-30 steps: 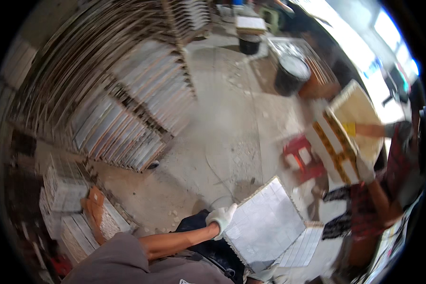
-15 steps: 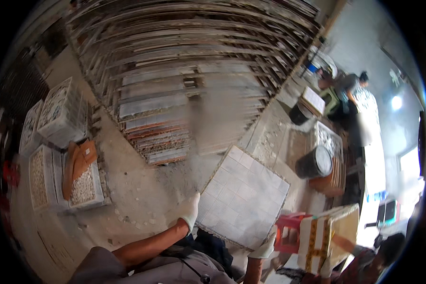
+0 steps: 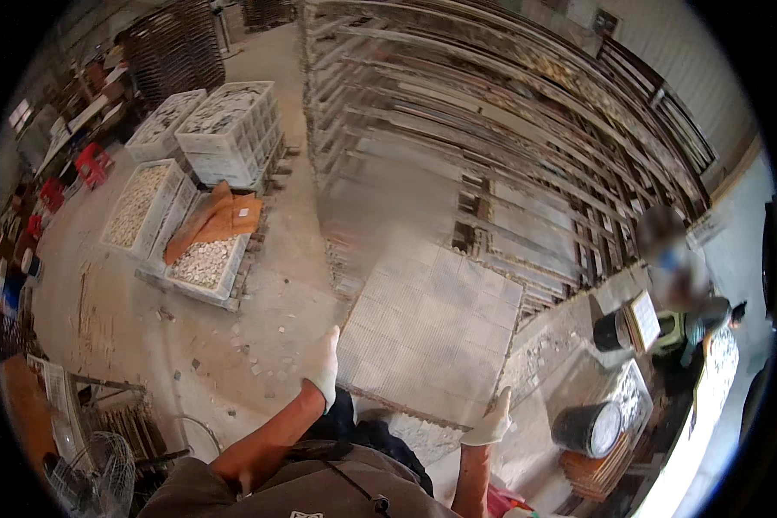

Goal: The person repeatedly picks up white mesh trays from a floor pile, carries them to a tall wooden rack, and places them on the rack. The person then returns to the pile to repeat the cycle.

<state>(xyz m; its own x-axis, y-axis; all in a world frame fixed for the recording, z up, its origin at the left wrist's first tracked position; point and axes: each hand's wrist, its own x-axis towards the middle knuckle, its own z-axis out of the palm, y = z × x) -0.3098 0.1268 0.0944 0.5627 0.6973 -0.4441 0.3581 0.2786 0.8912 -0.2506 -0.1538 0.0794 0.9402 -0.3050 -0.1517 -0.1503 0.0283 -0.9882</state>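
A large square board of pale grey tiles (image 3: 427, 337), with a grid of joints and rough edges, is held out in front of my body. My gloved left hand (image 3: 322, 373) grips its left edge, thumb on top. Near the right corner, my gloved right hand (image 3: 489, 420) holds the opposite edge, its thumb also on top. The fingers under the board are hidden. Just beyond the board stands a tall slatted rack (image 3: 457, 97) with similar tiled boards lying on its lower levels. A blurred patch covers part of the rack and the board's far edge.
White plastic crates (image 3: 233, 155) of tile pieces stand on pallets at left, one under orange cardboard (image 3: 224, 220). A wire-cage fan (image 3: 95, 475) is at lower left. To the right are a black bucket (image 3: 585, 430), stacked brown boards (image 3: 597, 470) and a person (image 3: 704, 324) by a bright table.
My view has turned left, and the tiled board has swung toward the rack with both hands still on it. The taped box and the nearby co-worker at lower right have left view.
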